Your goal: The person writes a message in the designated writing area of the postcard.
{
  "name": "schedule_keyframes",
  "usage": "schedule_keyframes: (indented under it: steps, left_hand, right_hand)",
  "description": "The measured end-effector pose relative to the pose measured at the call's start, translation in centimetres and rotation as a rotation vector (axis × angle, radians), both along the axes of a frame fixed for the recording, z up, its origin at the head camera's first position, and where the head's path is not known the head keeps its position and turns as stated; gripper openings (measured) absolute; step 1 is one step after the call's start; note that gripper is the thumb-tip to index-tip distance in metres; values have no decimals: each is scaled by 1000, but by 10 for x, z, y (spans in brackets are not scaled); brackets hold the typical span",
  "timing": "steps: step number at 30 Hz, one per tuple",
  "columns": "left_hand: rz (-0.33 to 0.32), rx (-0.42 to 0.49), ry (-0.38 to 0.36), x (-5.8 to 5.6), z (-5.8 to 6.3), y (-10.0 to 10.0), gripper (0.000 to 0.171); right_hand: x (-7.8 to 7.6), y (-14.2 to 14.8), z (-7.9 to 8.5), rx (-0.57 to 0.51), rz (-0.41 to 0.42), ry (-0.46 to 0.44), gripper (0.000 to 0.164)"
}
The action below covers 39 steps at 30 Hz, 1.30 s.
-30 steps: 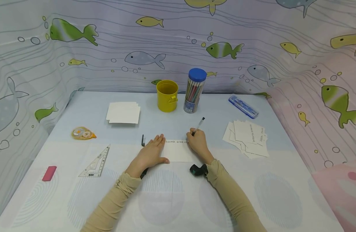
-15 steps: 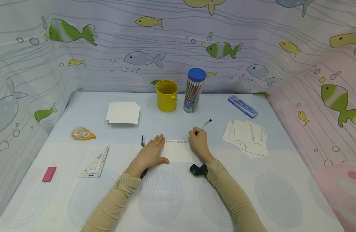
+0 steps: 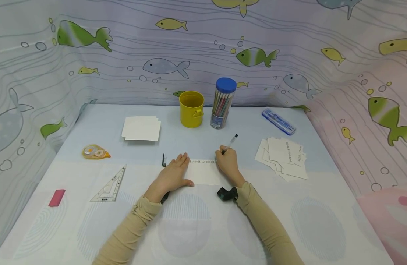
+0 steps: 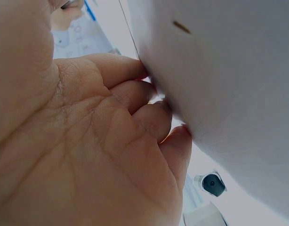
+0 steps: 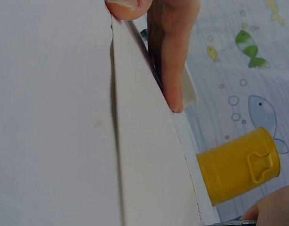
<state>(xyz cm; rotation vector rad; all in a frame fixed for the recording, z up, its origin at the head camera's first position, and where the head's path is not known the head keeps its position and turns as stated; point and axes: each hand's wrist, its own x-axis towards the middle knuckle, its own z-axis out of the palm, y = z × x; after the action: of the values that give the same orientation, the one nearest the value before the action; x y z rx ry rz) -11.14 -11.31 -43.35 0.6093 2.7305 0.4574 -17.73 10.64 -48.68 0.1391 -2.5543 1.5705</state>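
In the head view, my left hand [image 3: 172,173] lies with spread fingers over the left edge of a small white card [image 3: 203,175]; its thumb rests by the lower edge. My right hand [image 3: 228,165] grips a pen [image 3: 230,142] with a clear barrel and a dark end, tilted up to the right. The pen's tip is hidden behind the fingers, at the card's top right. A line of small handwriting runs along the card's top. In the right wrist view, the pen tip [image 5: 236,222] shows at the bottom. Left of my left hand lies a black pen cap [image 3: 164,160].
Behind are a yellow bucket [image 3: 191,110] and a blue-lidded pencil jar [image 3: 221,105]. A blue case [image 3: 278,122] and written cards [image 3: 283,156] lie right. Left are blank cards [image 3: 141,128], correction tape [image 3: 95,151], a set square [image 3: 110,187] and a pink eraser [image 3: 56,198].
My right hand has shifted slightly right along the card's top line. The pen leaned further right half a second ago and is now steeper again. My left hand stays in place.
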Motion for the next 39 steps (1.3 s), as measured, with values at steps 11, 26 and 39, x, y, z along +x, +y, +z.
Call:
schedule_keyframes:
  steps: [11,26,39]
  left_hand:
    - [8,2,-6,0,-2,-1,96]
    - [0,14,23,-1,-7,-1,96]
    - [6,22,0,0,-4,0,96]
  right_hand:
    - [1,-2,2,66,6,-7,40]
    - [2,-3,6,99,-1,14,41]
    - [21,-2,40,-198,-22,-67,40]
